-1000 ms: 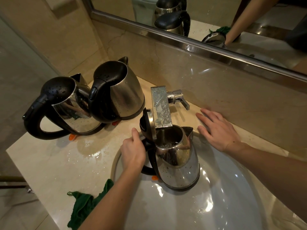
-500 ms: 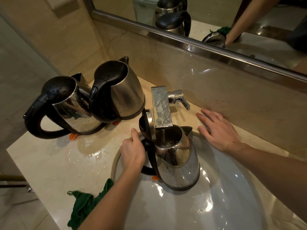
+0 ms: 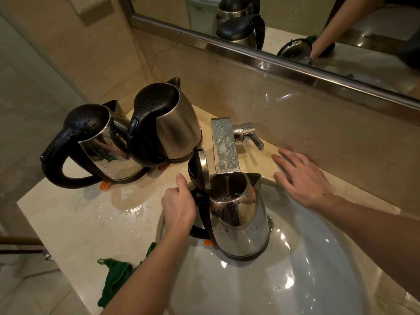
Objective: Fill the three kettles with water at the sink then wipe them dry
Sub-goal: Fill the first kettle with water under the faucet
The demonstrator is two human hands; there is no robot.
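Note:
A steel kettle [image 3: 241, 226] with its black lid flipped open stands in the white sink [image 3: 306, 269], right under the square tap spout [image 3: 223, 146]. Water shows inside it. My left hand [image 3: 178, 208] grips its black handle. My right hand [image 3: 302, 177] lies flat with fingers spread on the counter by the wall, just right of the tap lever [image 3: 252, 135]. Two more steel kettles with shut black lids stand side by side on the wet counter at the left: one nearer the corner [image 3: 175, 128], one at the far left [image 3: 97, 146].
A green cloth [image 3: 116, 280] lies crumpled at the counter's front edge, left of my forearm. Puddles spread over the beige counter [image 3: 68, 219] between the kettles and the sink. A mirror [image 3: 295, 26] runs along the wall behind. The counter ends at the left.

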